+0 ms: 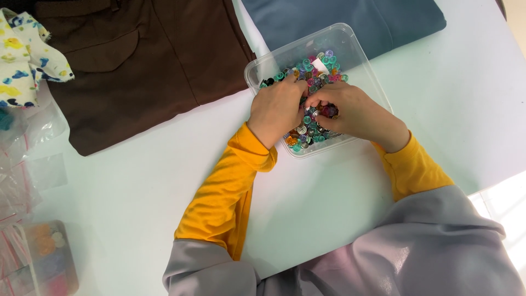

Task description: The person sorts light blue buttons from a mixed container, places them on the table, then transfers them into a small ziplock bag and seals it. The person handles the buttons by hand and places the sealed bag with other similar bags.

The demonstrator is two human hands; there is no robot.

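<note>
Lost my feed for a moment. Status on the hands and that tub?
Left hand and right hand both in the clear tub, fingers among the coloured snaps. Grip unclear. Brown cloth and blue cloth lie beside the tub.

A smooth, pale white worktop (137, 197) fills nearly the whole view. Bright light glares at four o'clock, along its edge.

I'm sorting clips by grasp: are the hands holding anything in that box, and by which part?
Cannot be told. Both the left hand and right hand are in the clear plastic box, fingertips buried among the small colourful buttons, hiding any grip.
</note>
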